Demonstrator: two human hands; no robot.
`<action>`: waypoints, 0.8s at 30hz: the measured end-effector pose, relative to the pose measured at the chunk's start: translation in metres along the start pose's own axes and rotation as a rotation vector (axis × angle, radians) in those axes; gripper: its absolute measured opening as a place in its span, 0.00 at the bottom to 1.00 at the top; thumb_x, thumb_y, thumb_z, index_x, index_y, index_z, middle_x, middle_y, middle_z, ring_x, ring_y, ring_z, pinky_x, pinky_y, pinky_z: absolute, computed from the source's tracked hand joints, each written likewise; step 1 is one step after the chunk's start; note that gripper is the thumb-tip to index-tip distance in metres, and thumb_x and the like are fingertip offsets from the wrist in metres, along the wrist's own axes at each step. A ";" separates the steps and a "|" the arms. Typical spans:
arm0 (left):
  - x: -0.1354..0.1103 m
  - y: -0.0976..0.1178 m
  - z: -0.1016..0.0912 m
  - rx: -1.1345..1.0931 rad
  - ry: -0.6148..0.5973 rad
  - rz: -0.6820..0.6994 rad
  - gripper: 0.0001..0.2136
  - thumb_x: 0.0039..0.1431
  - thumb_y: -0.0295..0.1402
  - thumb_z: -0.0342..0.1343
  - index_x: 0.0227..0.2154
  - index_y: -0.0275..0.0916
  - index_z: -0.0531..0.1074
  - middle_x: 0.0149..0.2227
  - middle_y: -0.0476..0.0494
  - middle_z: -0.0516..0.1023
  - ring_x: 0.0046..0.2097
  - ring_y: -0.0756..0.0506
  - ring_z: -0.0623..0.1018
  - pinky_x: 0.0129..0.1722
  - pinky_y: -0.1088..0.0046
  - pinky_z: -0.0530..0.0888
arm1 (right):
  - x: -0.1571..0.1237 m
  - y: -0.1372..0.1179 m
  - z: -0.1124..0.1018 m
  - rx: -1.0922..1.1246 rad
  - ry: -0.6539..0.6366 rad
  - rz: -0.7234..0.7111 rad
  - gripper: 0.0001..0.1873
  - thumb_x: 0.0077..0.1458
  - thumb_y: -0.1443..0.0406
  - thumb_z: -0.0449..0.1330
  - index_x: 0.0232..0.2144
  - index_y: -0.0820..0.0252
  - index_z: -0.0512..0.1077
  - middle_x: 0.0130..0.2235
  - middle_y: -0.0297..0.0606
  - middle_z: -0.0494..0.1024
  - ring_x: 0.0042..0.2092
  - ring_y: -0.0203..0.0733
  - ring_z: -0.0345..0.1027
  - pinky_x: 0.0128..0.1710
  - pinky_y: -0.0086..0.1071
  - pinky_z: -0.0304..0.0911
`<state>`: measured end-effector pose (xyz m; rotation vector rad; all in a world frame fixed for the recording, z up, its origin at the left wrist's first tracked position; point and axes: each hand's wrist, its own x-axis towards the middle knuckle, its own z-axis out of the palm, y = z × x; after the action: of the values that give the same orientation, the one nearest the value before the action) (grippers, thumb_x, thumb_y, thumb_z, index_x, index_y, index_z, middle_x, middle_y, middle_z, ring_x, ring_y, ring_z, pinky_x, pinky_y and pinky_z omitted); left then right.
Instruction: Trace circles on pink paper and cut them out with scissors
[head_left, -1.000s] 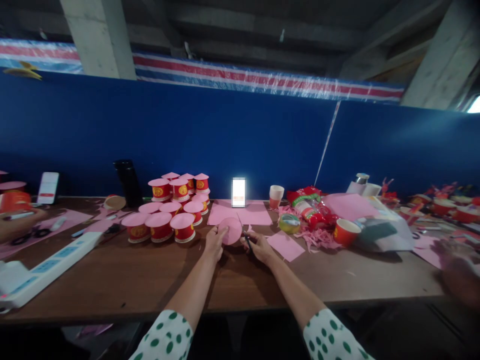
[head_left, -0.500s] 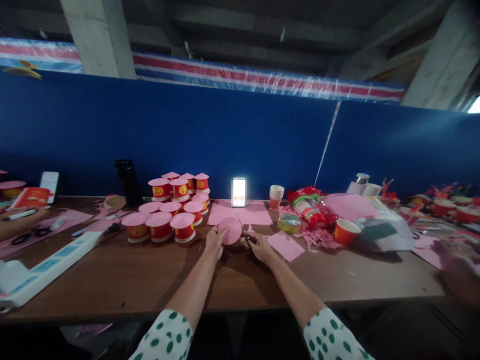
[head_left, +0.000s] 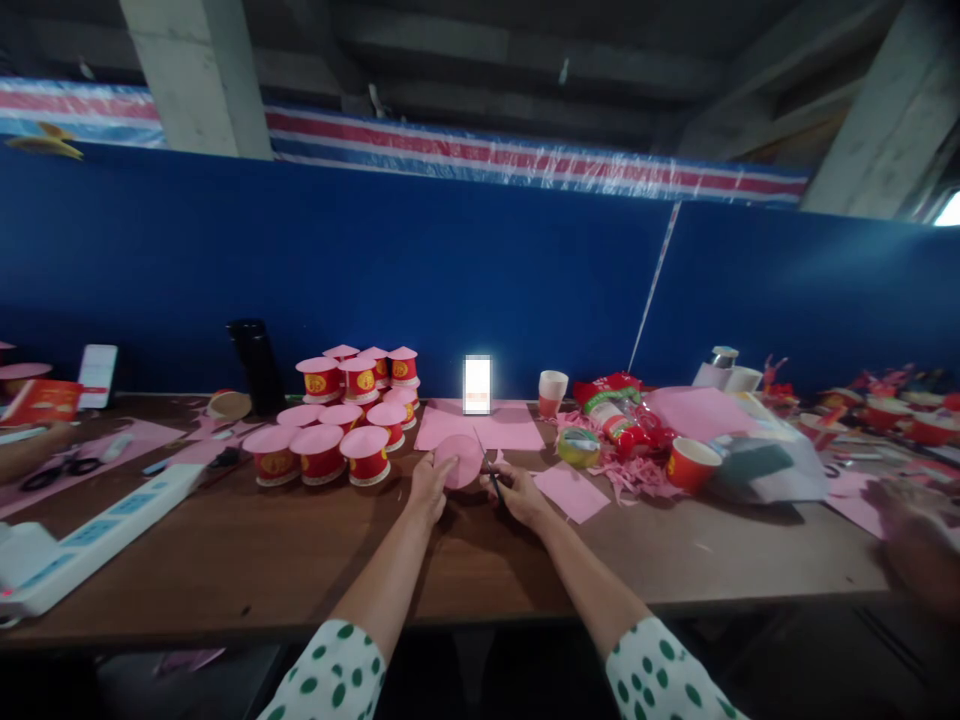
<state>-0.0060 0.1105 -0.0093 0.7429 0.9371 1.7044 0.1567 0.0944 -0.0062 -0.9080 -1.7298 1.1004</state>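
Observation:
A round pink paper disc (head_left: 462, 462) is pinched at its left edge by my left hand (head_left: 430, 485). My right hand (head_left: 519, 493) grips a pair of dark scissors (head_left: 493, 478), whose blades point up and away, close to the disc's right edge. Behind the disc lies a pink paper sheet (head_left: 517, 428). A smaller square of pink paper (head_left: 573, 492) rests on the table right of my right hand. To the left stand several red paper cups (head_left: 366, 462) turned upside down, each topped with a pink paper disc.
A lit phone (head_left: 477, 385) stands at the back. Left are a black bottle (head_left: 256, 366) and a white power strip (head_left: 112, 535). Right are a roll of tape (head_left: 579, 447), pink paper scraps (head_left: 637, 478), a red cup (head_left: 693, 465) and a blurred co-worker's hand (head_left: 919, 525).
My hands, the disc and the scissors look almost the same. At the far left, a co-worker's hand has shifted further left.

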 end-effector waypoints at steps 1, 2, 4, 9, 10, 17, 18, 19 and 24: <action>0.000 0.000 0.000 -0.005 -0.001 0.000 0.21 0.31 0.31 0.66 0.33 0.31 0.70 0.26 0.43 0.77 0.27 0.48 0.75 0.31 0.71 0.72 | 0.000 0.000 0.000 0.008 -0.005 0.002 0.17 0.48 0.56 0.57 0.37 0.61 0.72 0.20 0.30 0.67 0.21 0.31 0.58 0.21 0.24 0.55; 0.000 0.000 0.000 -0.008 -0.005 0.000 0.21 0.31 0.31 0.66 0.33 0.31 0.70 0.26 0.43 0.77 0.27 0.48 0.75 0.31 0.71 0.72 | 0.000 0.000 0.000 0.012 -0.008 0.006 0.17 0.47 0.56 0.58 0.37 0.61 0.72 0.20 0.30 0.67 0.21 0.31 0.58 0.20 0.24 0.55; 0.000 0.000 0.000 -0.008 -0.005 0.002 0.20 0.31 0.31 0.66 0.32 0.31 0.70 0.26 0.43 0.77 0.27 0.48 0.75 0.31 0.71 0.72 | 0.000 0.000 0.000 0.012 -0.009 0.017 0.17 0.47 0.56 0.58 0.37 0.61 0.72 0.20 0.30 0.67 0.21 0.31 0.58 0.20 0.24 0.55; 0.000 0.000 -0.001 0.000 -0.014 -0.004 0.20 0.32 0.31 0.66 0.33 0.32 0.70 0.26 0.43 0.77 0.27 0.48 0.75 0.31 0.71 0.72 | -0.001 -0.003 0.000 -0.026 0.000 0.007 0.17 0.48 0.56 0.57 0.36 0.62 0.73 0.20 0.31 0.67 0.21 0.31 0.59 0.21 0.25 0.56; 0.000 -0.001 -0.001 0.002 -0.018 -0.007 0.20 0.32 0.31 0.66 0.33 0.32 0.70 0.26 0.43 0.77 0.27 0.48 0.75 0.31 0.71 0.72 | -0.001 -0.003 0.000 -0.030 0.002 0.007 0.17 0.48 0.56 0.57 0.36 0.62 0.73 0.20 0.31 0.67 0.21 0.31 0.59 0.21 0.25 0.56; 0.000 -0.001 -0.002 -0.002 -0.022 -0.002 0.20 0.31 0.31 0.66 0.32 0.32 0.70 0.26 0.44 0.76 0.27 0.48 0.75 0.31 0.71 0.71 | 0.000 -0.003 0.000 -0.018 -0.014 0.009 0.16 0.48 0.56 0.57 0.36 0.62 0.72 0.20 0.31 0.66 0.21 0.31 0.58 0.20 0.24 0.55; 0.000 -0.001 -0.001 -0.001 -0.021 -0.004 0.20 0.31 0.31 0.66 0.32 0.32 0.70 0.25 0.44 0.76 0.27 0.48 0.75 0.31 0.71 0.71 | 0.000 -0.003 0.000 -0.013 -0.011 0.005 0.16 0.48 0.57 0.57 0.35 0.62 0.72 0.20 0.30 0.66 0.22 0.31 0.58 0.20 0.24 0.55; 0.000 -0.001 -0.001 -0.004 -0.019 -0.006 0.20 0.31 0.31 0.66 0.32 0.32 0.70 0.25 0.44 0.76 0.26 0.48 0.75 0.31 0.71 0.71 | 0.000 -0.003 0.000 -0.010 -0.009 -0.001 0.15 0.48 0.57 0.57 0.35 0.62 0.73 0.20 0.30 0.66 0.22 0.31 0.58 0.21 0.24 0.55; 0.000 -0.001 -0.002 0.005 -0.022 0.006 0.21 0.31 0.31 0.65 0.33 0.31 0.70 0.25 0.44 0.76 0.27 0.47 0.75 0.30 0.71 0.72 | -0.001 -0.003 0.000 -0.018 -0.006 -0.012 0.15 0.48 0.57 0.57 0.35 0.61 0.73 0.19 0.30 0.66 0.21 0.31 0.57 0.20 0.24 0.54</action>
<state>-0.0069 0.1108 -0.0114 0.7668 0.9258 1.6962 0.1566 0.0930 -0.0038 -0.9052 -1.7503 1.0821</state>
